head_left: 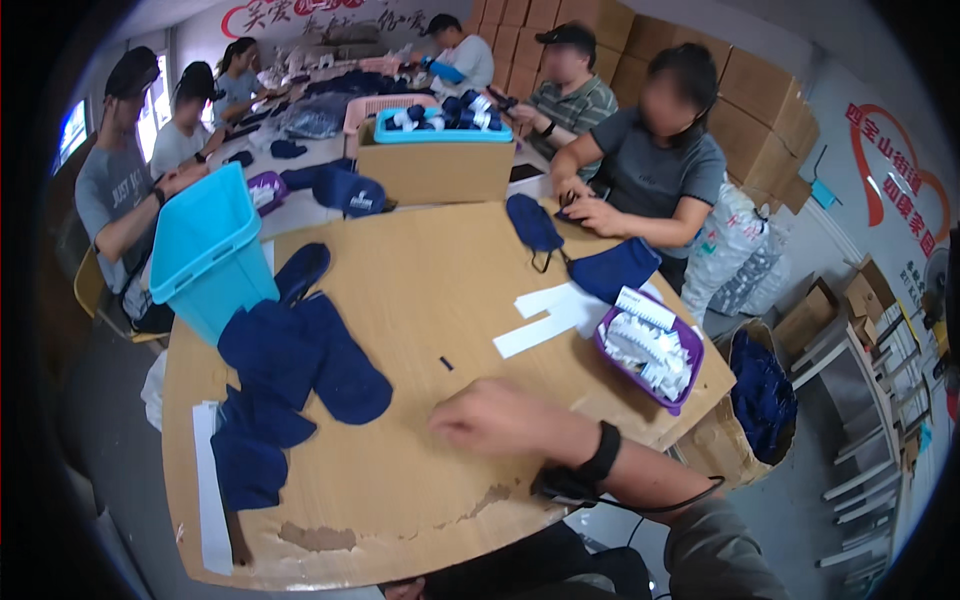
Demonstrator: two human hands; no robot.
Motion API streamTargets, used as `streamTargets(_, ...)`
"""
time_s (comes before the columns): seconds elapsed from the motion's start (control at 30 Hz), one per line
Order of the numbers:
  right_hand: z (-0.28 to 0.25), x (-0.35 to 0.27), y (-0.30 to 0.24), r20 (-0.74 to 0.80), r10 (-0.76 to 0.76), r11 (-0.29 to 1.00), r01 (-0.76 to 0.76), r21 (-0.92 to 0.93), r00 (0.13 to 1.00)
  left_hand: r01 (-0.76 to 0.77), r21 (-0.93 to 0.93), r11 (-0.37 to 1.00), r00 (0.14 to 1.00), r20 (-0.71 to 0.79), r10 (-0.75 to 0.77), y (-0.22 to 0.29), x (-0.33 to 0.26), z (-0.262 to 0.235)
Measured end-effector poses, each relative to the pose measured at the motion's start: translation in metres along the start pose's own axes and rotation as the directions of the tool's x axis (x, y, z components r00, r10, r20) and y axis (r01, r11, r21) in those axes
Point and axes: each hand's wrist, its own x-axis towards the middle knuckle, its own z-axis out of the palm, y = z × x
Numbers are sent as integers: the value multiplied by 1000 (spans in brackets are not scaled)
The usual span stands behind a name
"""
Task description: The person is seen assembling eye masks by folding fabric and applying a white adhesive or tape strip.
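Observation:
My right hand (485, 415) is over the near middle of the wooden table (420, 290), a little blurred, with its fingers curled together. Whatever they may hold is hidden. A black band and a dark cabled device circle that wrist. Just beyond the fingers lies a small dark strip (446, 362). Left of the hand, several navy cloth pieces (350, 370) lie in an overlapping heap. At the lower edge shows a bit of skin, apparently my left hand (405, 590), its fingers mostly cut off. To the right, a purple basket (683, 402) holds white labels beside white paper strips (540, 333).
A tall turquoise bin (210, 245) stands at the table's left edge. Across the table, a co-worker (650, 150) handles navy cloth. A cardboard box (435, 170) with a blue tray stands at the far side. A carton of navy cloth (760, 400) sits right of the table.

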Motion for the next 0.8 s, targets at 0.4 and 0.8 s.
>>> streamTargets(0.4, 49, 83, -20, -250, -192, 969, 143, -204, 949, 33, 101, 994, 999, -36, -30, 9, 10, 9)
streamTargets(0.8, 49, 98, -29, -244, -172, 902, 53, -428, 954, 26, 40, 999, 995, -96, -22, 0, -5, 1)
